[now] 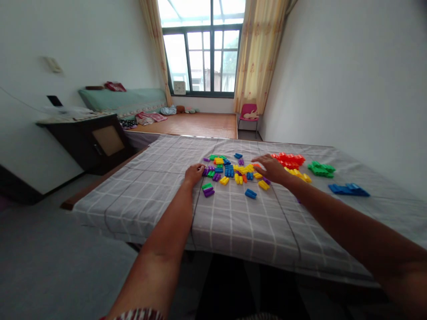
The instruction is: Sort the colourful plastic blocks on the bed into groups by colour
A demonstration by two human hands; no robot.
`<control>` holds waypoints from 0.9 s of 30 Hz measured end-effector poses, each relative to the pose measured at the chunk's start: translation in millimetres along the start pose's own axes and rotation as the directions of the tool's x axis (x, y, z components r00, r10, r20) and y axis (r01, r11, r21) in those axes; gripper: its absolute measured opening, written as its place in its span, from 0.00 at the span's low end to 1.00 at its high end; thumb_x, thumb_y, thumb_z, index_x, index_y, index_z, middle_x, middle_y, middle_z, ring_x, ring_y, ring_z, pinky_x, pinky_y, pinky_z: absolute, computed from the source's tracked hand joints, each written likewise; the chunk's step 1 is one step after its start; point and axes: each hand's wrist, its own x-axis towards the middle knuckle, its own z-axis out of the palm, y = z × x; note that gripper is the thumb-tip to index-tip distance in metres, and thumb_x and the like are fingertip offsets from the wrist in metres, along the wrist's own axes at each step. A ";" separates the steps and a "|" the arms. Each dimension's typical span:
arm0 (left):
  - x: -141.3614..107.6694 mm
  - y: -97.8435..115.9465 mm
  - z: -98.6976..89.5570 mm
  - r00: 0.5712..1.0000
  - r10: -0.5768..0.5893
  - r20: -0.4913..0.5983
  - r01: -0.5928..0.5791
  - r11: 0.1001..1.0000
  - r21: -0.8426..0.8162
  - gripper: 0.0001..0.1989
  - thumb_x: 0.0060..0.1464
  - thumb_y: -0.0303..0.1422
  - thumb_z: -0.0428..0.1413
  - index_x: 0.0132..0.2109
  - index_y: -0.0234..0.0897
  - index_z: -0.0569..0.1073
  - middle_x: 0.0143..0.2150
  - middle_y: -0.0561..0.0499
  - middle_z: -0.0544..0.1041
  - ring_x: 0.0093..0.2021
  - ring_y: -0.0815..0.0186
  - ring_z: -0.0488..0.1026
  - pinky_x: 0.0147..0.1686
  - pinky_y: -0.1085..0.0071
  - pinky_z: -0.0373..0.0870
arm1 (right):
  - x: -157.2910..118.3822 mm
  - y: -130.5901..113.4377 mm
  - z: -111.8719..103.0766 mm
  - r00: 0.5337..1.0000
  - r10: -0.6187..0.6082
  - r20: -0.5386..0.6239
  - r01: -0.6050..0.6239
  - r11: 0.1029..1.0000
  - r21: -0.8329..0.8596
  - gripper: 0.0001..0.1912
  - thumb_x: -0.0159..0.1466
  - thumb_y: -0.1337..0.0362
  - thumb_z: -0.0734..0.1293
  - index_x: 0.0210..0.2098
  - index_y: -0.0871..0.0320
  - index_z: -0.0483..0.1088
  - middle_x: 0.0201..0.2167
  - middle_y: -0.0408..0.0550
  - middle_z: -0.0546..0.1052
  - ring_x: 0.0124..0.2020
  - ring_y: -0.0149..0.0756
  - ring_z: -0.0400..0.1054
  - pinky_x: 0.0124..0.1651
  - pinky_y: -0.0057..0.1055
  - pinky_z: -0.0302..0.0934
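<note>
Bare forearms [163, 255] flank small multicoloured plastic blocks [229, 171]

Between both hands on grey checked cloth [133, 191], the blocks spread longest left to right. Left hand [194, 174]: fingertips curled beside purple blocks [216, 177], pinching or not I cannot tell. Right hand [269, 168]: fingers parted, over the opposite edge.

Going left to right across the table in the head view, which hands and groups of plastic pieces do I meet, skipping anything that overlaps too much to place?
Left hand → loose mixed-color pieces between the hands → right hand → green group → blue group.
</note>
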 end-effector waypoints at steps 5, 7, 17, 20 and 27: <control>-1.1 -1.9 -1.2 1.000 0.006 -0.002 -0.006 0.999 -0.040 0.17 0.60 0.37 0.49 0.47 0.38 0.79 0.43 0.46 0.81 0.42 0.64 0.76 0.40 0.73 0.67 | 79.4 -45.5 59.9 0.961 0.203 0.188 -0.199 0.979 -0.037 0.18 0.67 0.57 0.60 0.53 0.55 0.71 0.52 0.53 0.76 0.55 0.44 0.66 0.54 0.38 0.61; -0.8 -3.2 -2.3 1.000 0.005 -0.005 -0.005 0.998 -0.062 0.17 0.60 0.36 0.49 0.47 0.37 0.80 0.43 0.46 0.82 0.42 0.64 0.76 0.40 0.73 0.67 | 103.8 -51.1 78.2 0.903 0.364 0.230 -0.359 0.931 -0.065 0.20 0.67 0.54 0.60 0.54 0.55 0.71 0.52 0.54 0.76 0.53 0.44 0.68 0.51 0.36 0.62; 3.3 -6.4 -2.6 1.000 0.017 0.001 -0.017 0.991 -0.131 0.17 0.58 0.36 0.50 0.46 0.36 0.80 0.41 0.47 0.82 0.40 0.65 0.76 0.39 0.74 0.67 | 129.8 -42.6 103.9 0.881 0.454 0.132 -0.471 0.870 0.146 0.19 0.57 0.62 0.71 0.48 0.54 0.73 0.46 0.48 0.78 0.47 0.39 0.72 0.49 0.32 0.64; 5.8 -8.6 -2.1 0.999 0.039 0.005 -0.038 0.989 -0.142 0.19 0.57 0.38 0.49 0.46 0.35 0.80 0.41 0.46 0.82 0.41 0.63 0.77 0.40 0.73 0.68 | 111.0 -30.3 75.5 0.926 0.377 -0.021 -0.358 0.893 0.273 0.17 0.55 0.61 0.72 0.45 0.52 0.74 0.43 0.47 0.78 0.46 0.40 0.72 0.51 0.37 0.65; 13.1 -14.3 -5.3 0.999 0.050 0.015 -0.049 0.993 -0.105 0.23 0.54 0.43 0.47 0.47 0.35 0.79 0.39 0.47 0.82 0.40 0.61 0.77 0.38 0.72 0.70 | 2.0 43.5 -17.4 0.889 0.447 -0.105 -0.346 0.802 0.487 0.19 0.56 0.55 0.72 0.45 0.54 0.73 0.39 0.46 0.79 0.39 0.37 0.74 0.45 0.36 0.69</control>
